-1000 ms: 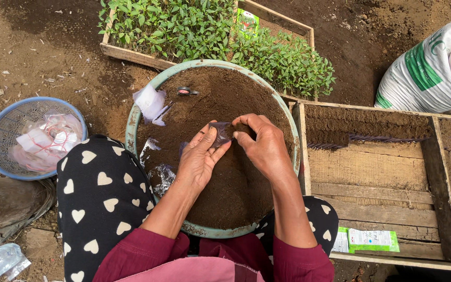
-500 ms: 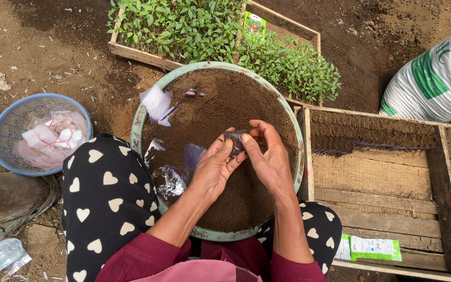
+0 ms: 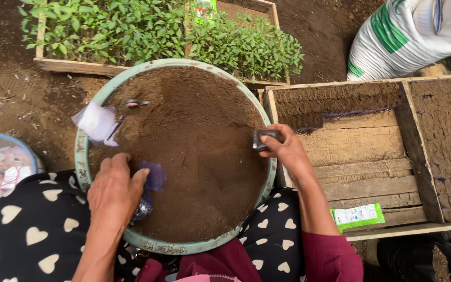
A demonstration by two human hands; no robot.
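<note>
Left hand [image 3: 114,189]: lower left of the frame, palm down on the soil, fingertips resting on a small purple plastic bag [image 3: 155,175]; nothing clasped.
Right hand [image 3: 287,150]: centre right, fingers pinched shut around a small dark soil-filled bag [image 3: 265,139] at the basin's right rim.
Basin [image 3: 83,156]: round, green, full of soil, centre frame.
Wooden tray [image 3: 371,172]: right, beside the basin.

Head camera, looking straight down from close above

It faces the soil basin [image 3: 87,156] at centre; wooden tray [image 3: 371,172] at 3 o'clock, seedling crate [image 3: 74,66] at 12.
</note>
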